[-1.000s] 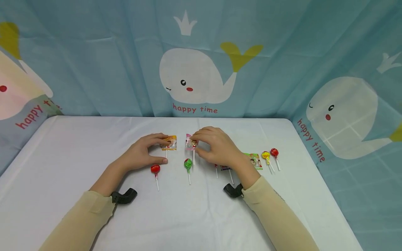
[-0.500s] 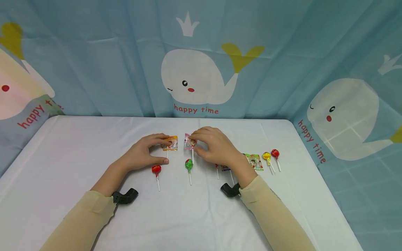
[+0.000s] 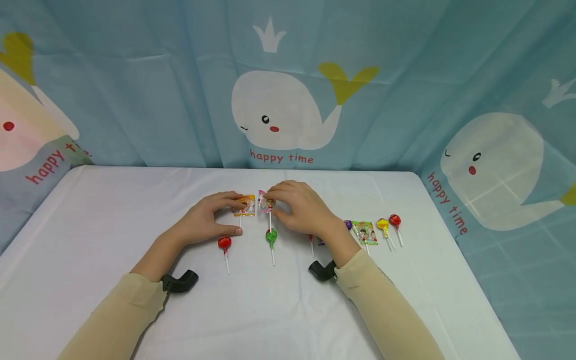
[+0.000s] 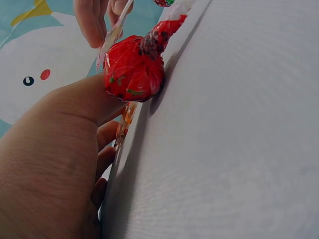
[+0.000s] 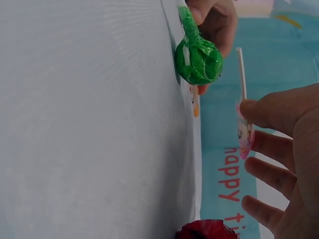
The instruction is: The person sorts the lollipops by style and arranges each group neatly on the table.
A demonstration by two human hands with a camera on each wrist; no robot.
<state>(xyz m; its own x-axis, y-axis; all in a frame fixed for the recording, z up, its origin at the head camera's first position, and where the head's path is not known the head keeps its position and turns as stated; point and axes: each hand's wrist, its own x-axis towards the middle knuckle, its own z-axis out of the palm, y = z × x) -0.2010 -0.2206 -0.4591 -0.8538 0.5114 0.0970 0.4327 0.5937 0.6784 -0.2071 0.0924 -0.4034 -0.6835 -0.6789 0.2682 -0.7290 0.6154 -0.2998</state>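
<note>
My right hand (image 3: 297, 205) pinches a lollipop in a flat pink wrapper (image 5: 245, 130) between thumb and index finger. In the right wrist view it is off the cloth, its white stick pointing up in that picture. To its left, my left hand (image 3: 209, 215) rests its fingers on a lollipop in an orange wrapper (image 3: 245, 205); the thumb lies apart from the fingers, near the stick. A red lollipop (image 3: 224, 243) lies just below the left thumb and looms large in the left wrist view. The green lollipop (image 3: 271, 236) lies below the pink one.
Right of the right hand lie a green-wrapped flat lollipop (image 3: 365, 233), a yellow lollipop (image 3: 382, 224) and a red one (image 3: 394, 220). A few more are partly hidden under the right wrist. The white-clothed table (image 3: 135, 210) ends at a blue whale-print curtain (image 3: 180, 100).
My right hand has moved a little left with the pink lollipop, closer to the orange one, uncovering more of the lollipops at right. My left hand has stayed in place.
</note>
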